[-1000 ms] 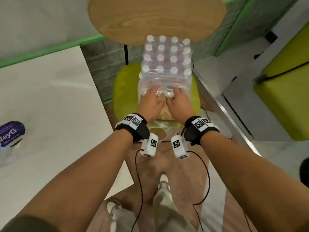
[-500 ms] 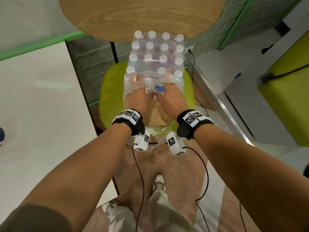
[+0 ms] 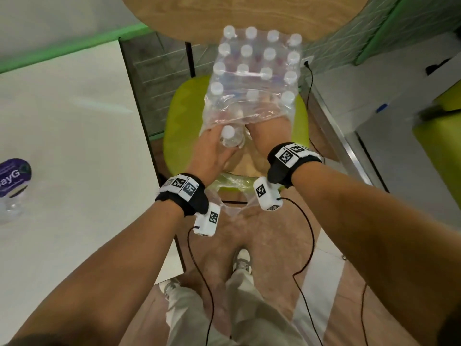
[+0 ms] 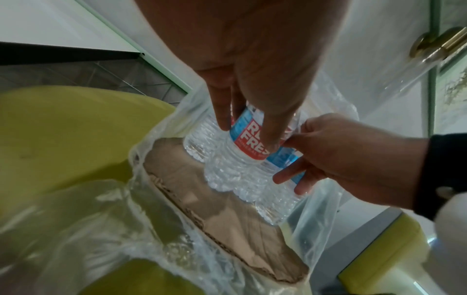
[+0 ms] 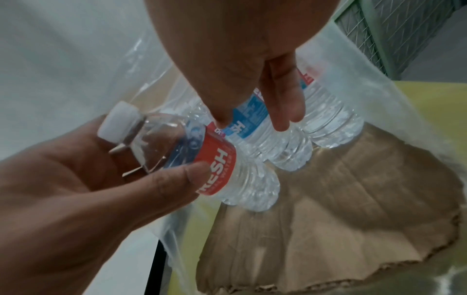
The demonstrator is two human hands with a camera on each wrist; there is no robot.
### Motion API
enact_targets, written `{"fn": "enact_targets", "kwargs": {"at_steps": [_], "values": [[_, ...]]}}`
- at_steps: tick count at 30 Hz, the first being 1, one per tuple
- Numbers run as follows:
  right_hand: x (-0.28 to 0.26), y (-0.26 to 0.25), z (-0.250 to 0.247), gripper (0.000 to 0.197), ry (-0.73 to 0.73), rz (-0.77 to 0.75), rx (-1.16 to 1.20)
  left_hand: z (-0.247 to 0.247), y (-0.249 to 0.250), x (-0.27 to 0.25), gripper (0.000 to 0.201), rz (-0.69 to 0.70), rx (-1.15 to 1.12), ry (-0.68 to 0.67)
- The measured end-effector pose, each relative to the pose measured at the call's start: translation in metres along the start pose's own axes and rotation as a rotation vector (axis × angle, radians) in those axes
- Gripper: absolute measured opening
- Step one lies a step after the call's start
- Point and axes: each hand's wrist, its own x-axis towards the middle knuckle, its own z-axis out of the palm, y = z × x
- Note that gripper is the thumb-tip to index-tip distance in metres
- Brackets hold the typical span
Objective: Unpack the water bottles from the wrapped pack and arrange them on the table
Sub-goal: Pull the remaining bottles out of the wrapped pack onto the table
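Observation:
The wrapped pack of water bottles [image 3: 257, 68] stands on a green chair [image 3: 179, 126], its clear wrap torn open on the near side. My left hand [image 3: 212, 151] grips one water bottle [image 3: 229, 137] with a white cap and red-blue label, tilted out of the opening. The right wrist view shows that bottle [image 5: 215, 173] in my left palm, thumb across the label. My right hand [image 3: 269, 131] reaches under the loose wrap; its thumb and fingers [image 5: 280, 111] curl round a second bottle [image 5: 252, 117] standing on the cardboard tray [image 5: 328, 199].
A white table [image 3: 62, 146] lies to the left, with one purple-labelled bottle [image 3: 12, 181] at its left edge. A round wooden tabletop [image 3: 249, 11] overhangs the far side of the pack. Green seating [image 3: 444, 151] is at the right. Wrist cables hang over my legs.
Both hands were pressed against the pack's near face. Now my left hand has drawn one bottle out toward me and tilted it, and my right hand has gone deeper under the wrap.

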Motion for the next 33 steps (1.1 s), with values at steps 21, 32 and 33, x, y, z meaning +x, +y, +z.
{"fn": "enact_targets", "kwargs": {"at_steps": [21,32,33], "values": [[-0.076,-0.281,0.027,0.046,0.003,-0.328,0.787,-0.209,-0.113,-0.239,0.051,-0.544,-0.231,0.8],[-0.066,-0.484,0.047,0.054,-0.097,-0.402,0.819,-0.329,-0.25,-0.326,0.06,-0.706,0.014,1.01],[-0.064,-0.495,0.049,0.055,-0.092,-0.407,0.818,-0.337,-0.258,-0.327,0.06,-0.707,0.014,1.005]]}}
